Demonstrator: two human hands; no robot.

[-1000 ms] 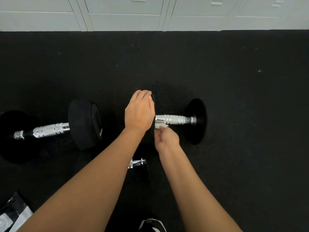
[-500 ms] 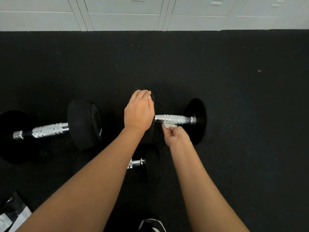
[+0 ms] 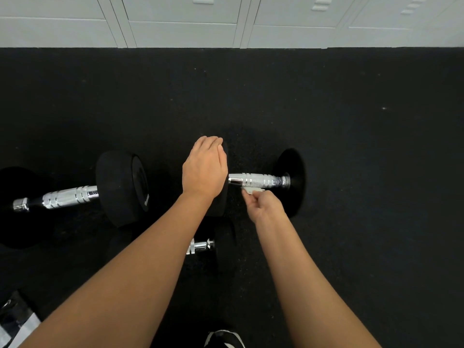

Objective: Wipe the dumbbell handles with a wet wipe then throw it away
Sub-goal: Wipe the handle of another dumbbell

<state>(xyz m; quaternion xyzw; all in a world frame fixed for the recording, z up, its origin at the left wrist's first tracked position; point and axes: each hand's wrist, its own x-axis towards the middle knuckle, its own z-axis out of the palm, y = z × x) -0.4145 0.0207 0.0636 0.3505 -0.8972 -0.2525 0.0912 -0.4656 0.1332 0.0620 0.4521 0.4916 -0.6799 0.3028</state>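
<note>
Chrome handle (image 3: 258, 180) runs left to right at frame centre, between black weight heads; the left hand (image 3: 204, 169) rests flat-fingered on the nearer head, while the right hand (image 3: 265, 205) pinches a wet wipe (image 3: 252, 190) against the bar's underside.

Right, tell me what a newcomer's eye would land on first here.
First, the two bare arms reaching to the middle dumbbell on the black floor: the left hand rests on its near weight, and the right hand pinches a white wipe just under the shiny handle. Another dumbbell lies to the left.
</note>
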